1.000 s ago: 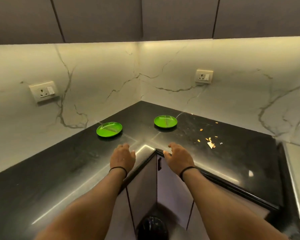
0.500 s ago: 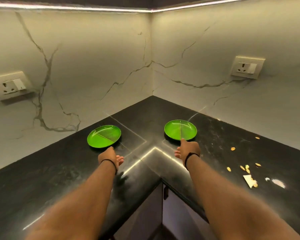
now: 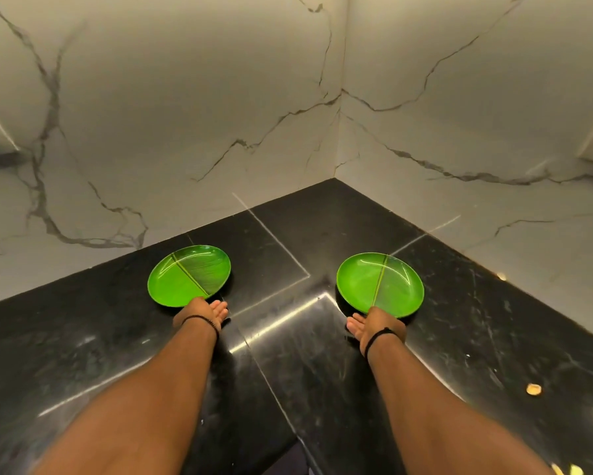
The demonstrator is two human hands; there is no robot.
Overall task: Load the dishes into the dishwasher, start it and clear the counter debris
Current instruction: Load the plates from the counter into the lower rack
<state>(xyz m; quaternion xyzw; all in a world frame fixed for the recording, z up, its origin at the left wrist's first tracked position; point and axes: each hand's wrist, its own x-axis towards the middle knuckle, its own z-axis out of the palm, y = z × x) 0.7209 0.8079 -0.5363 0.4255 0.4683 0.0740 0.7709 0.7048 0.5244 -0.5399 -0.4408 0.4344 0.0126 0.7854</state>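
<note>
No words or labels can be read anywhere. Both arms reach straight out over the black counter (image 3: 82, 337). The left hand (image 3: 201, 311) touches the near edge of the left green plate (image 3: 189, 275), at middle left. The right hand (image 3: 374, 325) touches the near edge of the right green plate (image 3: 380, 284), at middle right. I cannot tell if the fingers grip the plates. Small crumbs (image 3: 533, 389) lie at lower right.

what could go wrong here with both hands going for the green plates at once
Each hand meets only the near rim of its plate: left hand at the left plate, right hand at the right plate. One-handed lifts might slip on the glossy counter. A forearm could also scatter the crumbs.
</note>
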